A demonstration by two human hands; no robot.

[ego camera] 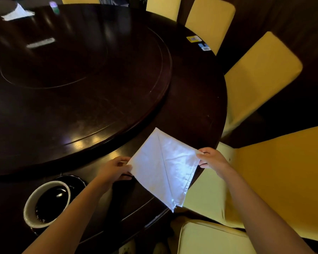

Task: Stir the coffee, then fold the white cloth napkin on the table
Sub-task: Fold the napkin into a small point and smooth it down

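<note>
Napkin-folding at a dark round worktop [195, 110]: a person held a white cloth napkin [162, 167] by two opposite corners. The left hand [116, 170] pinched the cloth's left corner, fingers curled round its edge, while the right hand [212, 159] gripped the right corner between thumb and curled fingers. The napkin, already folded into layers, sat as a diamond at the worktop's near rim. Its far corner pointed toward the raised lazy Susan [81, 85] and its near corner hung past the worktop's edge, above a pale chair cushion [209, 237]. A diagonal crease ran down the cloth from the far corner. Whether the cloth lay flat on the wood or was lifted slightly could not be told.

A white coffee cup [28, 208], filled with dark coffee, stood on a dark saucer [75, 180] just left of the left forearm and apart from the napkin. Yellow-covered chairs [261, 76] ringed the worktop's right side. Two small printed stickers [194, 39] lay near the far rim. A white folded item [17, 14] and a small blurred bottle [54, 7] stood at the far left, too indistinct to describe further.
</note>
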